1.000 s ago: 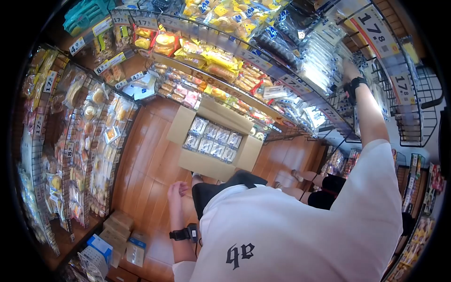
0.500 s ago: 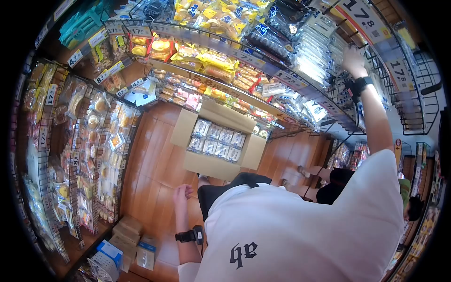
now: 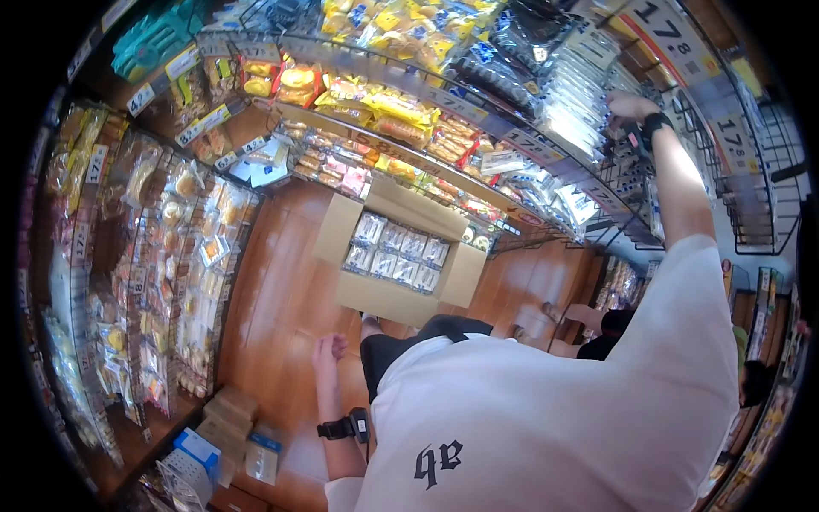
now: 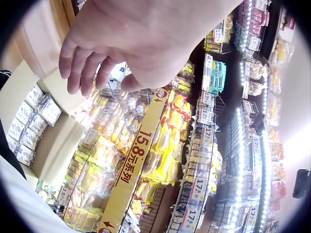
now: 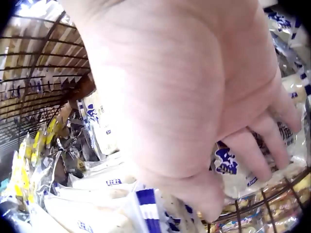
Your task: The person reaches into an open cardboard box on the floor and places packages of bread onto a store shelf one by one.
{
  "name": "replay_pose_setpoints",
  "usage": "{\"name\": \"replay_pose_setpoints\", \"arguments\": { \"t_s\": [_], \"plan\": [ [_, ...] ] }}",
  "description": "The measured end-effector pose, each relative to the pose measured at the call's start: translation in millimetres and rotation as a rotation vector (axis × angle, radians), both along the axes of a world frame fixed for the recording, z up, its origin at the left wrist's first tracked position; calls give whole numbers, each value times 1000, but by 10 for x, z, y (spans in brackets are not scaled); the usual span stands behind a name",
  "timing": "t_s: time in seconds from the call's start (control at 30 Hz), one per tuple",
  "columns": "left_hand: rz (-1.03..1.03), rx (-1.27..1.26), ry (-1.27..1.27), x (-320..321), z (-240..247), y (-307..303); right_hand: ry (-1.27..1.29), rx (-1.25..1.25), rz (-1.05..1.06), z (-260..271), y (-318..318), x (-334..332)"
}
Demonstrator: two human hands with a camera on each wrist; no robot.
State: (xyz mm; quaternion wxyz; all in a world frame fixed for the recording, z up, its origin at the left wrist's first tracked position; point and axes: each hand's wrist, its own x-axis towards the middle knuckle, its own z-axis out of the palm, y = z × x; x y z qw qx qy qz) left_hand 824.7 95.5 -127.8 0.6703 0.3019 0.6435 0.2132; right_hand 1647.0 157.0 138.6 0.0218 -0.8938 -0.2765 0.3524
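High on the rack at right, my right hand (image 3: 631,105) reaches in among clear-wrapped white packs (image 3: 572,107) standing in a row. From the right wrist view, the fingers (image 5: 252,155) extend down over a pack with blue print (image 5: 226,162), and the thumb lies close to a blue-striped wrapper (image 5: 148,206). My left hand (image 3: 328,350) hangs beside my body with loosely bent fingers and nothing in it, as the left wrist view also shows. On the floor before me, an opened cardboard box (image 3: 384,303) holds rows of white packs with blue print (image 3: 414,247).
Wire shelves (image 3: 426,81) of packaged bread curve ahead, with another rack (image 3: 179,282) along the left. Price boards (image 3: 670,43) hang beside my right arm. Small cartons (image 3: 226,422) lie at lower left. Another person's legs (image 3: 584,320) show at right.
My right hand has shifted left, toward the row of white packs, and more of it shows. The left hand stays hanging in about the same place.
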Motion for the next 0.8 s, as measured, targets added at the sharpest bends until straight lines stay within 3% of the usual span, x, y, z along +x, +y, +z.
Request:
{"name": "replay_pose_setpoints", "arguments": {
  "t_s": [0.1,0.13,0.17,0.2,0.23,0.27,0.33,0.43,0.5,0.6,0.67,0.7,0.8],
  "plan": [
    [7,-23,3,-99,-143,-98,29,-21,171,328,-165,-248],
    [7,-27,16,-121,-165,-153,31,15,78,523,-171,-586],
    [6,-27,27,-123,-150,-164,217,67,79,547,-144,-500],
    [5,-26,36,-112,-147,-169,-18,-8,-85,645,-121,-418],
    [13,-42,36,-112,-148,-188,-316,-21,-63,600,-40,-247],
    [18,-53,35,-97,-143,-188,-546,138,-36,657,56,-368],
    [29,-69,38,-75,-113,-200,-945,410,378,617,242,-217],
    [49,-78,42,-37,-57,-168,-831,506,508,696,696,-487],
    [54,-65,37,-31,-25,-124,-764,439,507,470,856,165],
    [105,-57,23,-72,61,-73,-975,363,602,408,940,163],
    [135,-45,18,-120,106,-54,-973,313,535,612,911,-113],
    [139,-31,15,-137,128,-41,-795,271,457,633,916,-176],
    [116,-46,44,-174,103,10,-1243,148,605,388,843,-248]
  ]
}}
